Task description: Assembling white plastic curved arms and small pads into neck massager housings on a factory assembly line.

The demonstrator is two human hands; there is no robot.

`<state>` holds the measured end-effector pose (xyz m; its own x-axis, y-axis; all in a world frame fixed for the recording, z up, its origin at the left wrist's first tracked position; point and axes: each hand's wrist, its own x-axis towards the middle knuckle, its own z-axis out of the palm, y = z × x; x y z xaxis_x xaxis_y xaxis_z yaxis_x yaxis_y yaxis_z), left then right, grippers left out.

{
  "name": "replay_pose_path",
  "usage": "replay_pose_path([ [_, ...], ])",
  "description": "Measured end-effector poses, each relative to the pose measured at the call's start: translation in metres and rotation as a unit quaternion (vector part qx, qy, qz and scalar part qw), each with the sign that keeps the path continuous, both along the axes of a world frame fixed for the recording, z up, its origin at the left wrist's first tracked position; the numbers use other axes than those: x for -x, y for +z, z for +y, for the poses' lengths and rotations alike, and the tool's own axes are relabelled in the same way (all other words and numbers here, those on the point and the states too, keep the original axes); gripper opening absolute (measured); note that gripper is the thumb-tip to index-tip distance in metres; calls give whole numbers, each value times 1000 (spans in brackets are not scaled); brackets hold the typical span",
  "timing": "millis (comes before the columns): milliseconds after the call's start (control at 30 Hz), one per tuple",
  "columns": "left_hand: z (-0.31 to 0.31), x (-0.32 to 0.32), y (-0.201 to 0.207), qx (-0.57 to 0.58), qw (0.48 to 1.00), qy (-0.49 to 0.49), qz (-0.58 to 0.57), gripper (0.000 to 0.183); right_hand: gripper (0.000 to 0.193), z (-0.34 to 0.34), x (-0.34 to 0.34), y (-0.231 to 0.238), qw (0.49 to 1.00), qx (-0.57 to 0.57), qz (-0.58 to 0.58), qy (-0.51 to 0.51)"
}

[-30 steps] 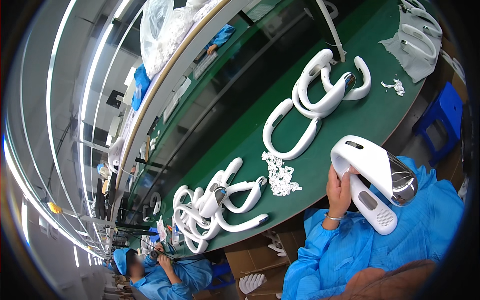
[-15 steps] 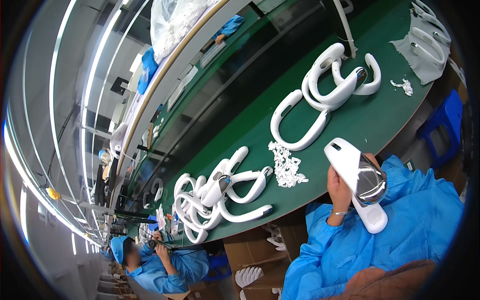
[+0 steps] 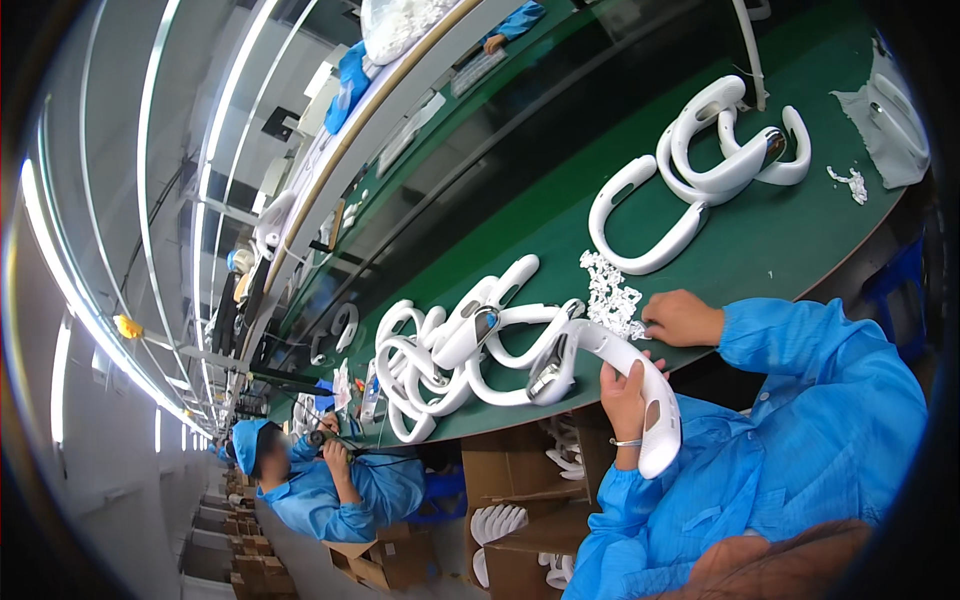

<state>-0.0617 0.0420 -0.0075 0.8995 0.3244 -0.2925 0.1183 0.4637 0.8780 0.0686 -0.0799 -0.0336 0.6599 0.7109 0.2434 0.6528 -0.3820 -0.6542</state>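
My left hand (image 3: 624, 398) is closed around a white curved neck fan (image 3: 655, 400), whose slotted, perforated end hangs toward me. Its other end, with a shiny part, reaches over the table's edge. My right hand (image 3: 684, 318) is at the near side of a pile of small white plastic pieces (image 3: 609, 292) on the green table. Its fingers are curled together at the pile; whatever is between them is hidden. Left of the pile lies a heap of more white neck fans (image 3: 440, 345), some with shiny parts.
More neck fans (image 3: 645, 262) lie beyond the pile, with a smaller scatter of white pieces (image 3: 850, 185) to the right. A grey cloth (image 3: 880, 135) is at the far right of the green table (image 3: 770, 240). Cardboard boxes (image 3: 495, 450) stand below. A co-worker (image 3: 330, 480) in blue sits at left.
My left hand has turned the neck fan and brought it left, closer to the table. My right hand has moved from behind the fan to the pile of small pieces. The view has shifted.
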Motion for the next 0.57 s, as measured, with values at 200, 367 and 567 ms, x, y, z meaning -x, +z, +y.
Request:
replay_pose_path([
  [200,8,4,-11,52,998,21,18,28,11,31,-1,-3,994,63,-89,-29],
  [367,0,-4,1,39,999,-27,-11,38,9,18,-9,-4,991,66,-99,-55],
  [567,6,-16,-20,125,989,-78,-20,51,20,14,-11,-10,985,82,-153,16],
])
